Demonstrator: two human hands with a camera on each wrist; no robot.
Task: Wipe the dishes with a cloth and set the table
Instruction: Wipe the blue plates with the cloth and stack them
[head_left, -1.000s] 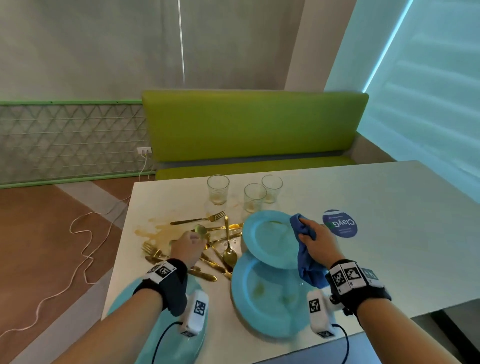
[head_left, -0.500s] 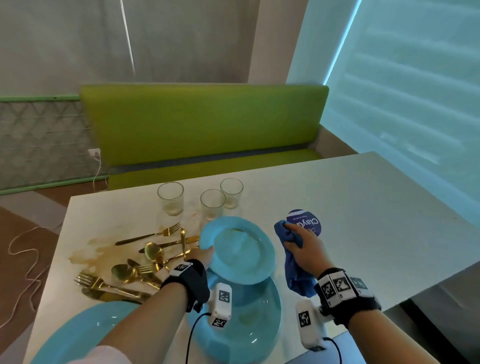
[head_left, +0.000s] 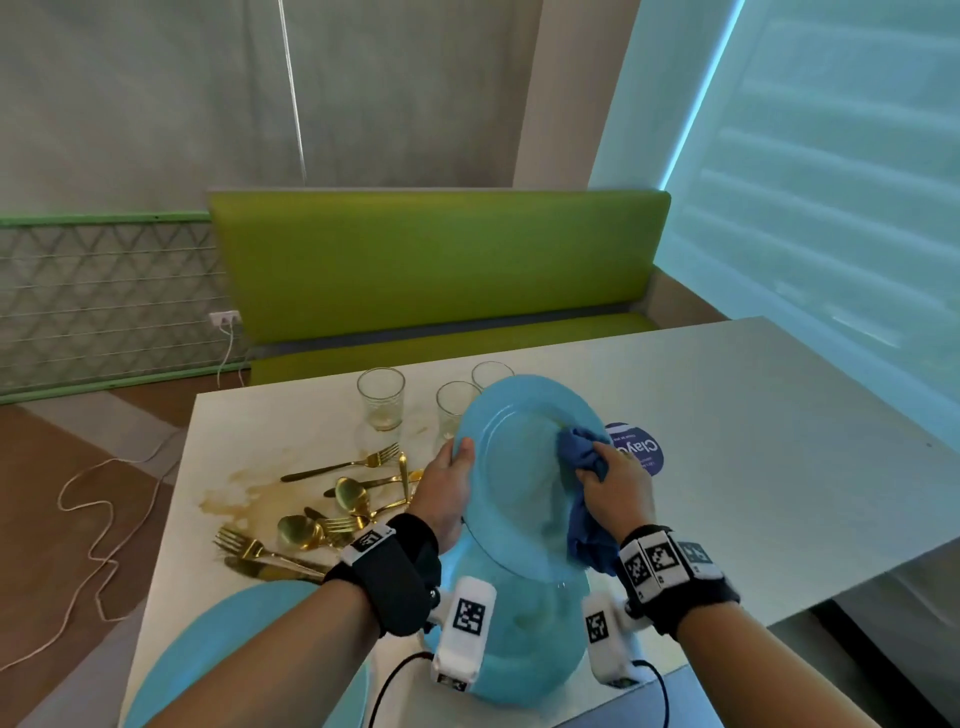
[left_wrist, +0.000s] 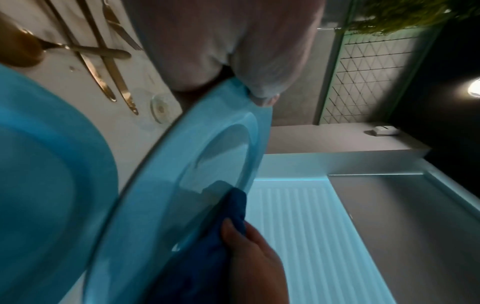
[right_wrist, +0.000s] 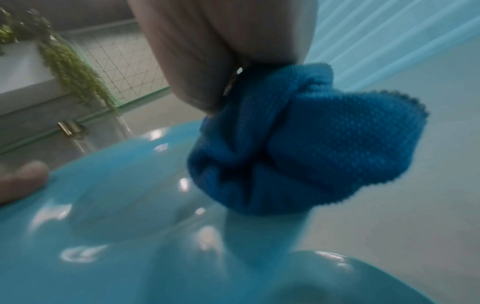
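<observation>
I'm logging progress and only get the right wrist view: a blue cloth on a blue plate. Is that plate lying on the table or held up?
Observer: Held up. The left hand grips the plate by its rim and tilts it above a lower plate.
Operator: Other dishes waiting?
Observer: Three glasses stand behind it on the table.
Operator: And cutlery?
Observer: Gold cutlery lies heaped left of the plates, beside a brown spill.
</observation>
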